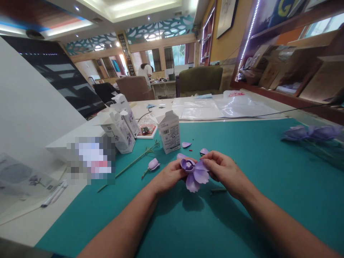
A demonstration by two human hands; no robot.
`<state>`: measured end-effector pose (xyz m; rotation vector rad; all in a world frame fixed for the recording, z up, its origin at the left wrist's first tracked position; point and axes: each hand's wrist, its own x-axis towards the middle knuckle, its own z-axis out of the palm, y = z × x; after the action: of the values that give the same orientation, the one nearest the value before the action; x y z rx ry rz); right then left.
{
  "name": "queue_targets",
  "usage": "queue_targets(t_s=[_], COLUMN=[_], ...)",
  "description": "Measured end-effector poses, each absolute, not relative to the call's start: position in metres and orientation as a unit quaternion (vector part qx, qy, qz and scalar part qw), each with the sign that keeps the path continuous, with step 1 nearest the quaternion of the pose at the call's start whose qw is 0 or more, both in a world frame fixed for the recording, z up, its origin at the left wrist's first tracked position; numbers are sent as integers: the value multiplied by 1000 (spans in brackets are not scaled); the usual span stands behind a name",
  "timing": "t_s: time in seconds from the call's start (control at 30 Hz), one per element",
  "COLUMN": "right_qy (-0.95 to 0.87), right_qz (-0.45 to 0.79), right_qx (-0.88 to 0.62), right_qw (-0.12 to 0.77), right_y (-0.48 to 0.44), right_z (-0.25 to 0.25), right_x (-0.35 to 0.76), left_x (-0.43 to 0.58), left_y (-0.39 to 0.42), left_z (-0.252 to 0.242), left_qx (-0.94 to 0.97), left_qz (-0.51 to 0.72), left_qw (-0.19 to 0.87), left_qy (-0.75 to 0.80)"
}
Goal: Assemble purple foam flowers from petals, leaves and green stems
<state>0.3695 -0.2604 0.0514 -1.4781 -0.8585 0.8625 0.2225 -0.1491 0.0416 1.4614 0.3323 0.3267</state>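
A yellow "G" (283,8) stands on a blue item (276,17).

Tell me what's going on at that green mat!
A person is holding a purple flower up over the green mat. The left hand holds it from one side, and the right hand pinches an outer petal. A loose petal lies by the white carton. Off to the left, a closed bud lies near a long green stem.
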Motion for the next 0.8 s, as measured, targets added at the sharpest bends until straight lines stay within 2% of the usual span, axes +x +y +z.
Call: queue_targets(t_s=[0.47,0.8], right_qy=[-326,-327], right_qz=[402,428], right_qx=[-626,-619], right_qw=[583,572], right_y=[-260,-258], right_z=[56,51], right_x=[362,356], left_x=[225,226], left_y=[-145,-143], left_z=[38,42], left_qx=[560,560], left_qz=[189,196], left_qw=[779,756], left_qy=[209,278])
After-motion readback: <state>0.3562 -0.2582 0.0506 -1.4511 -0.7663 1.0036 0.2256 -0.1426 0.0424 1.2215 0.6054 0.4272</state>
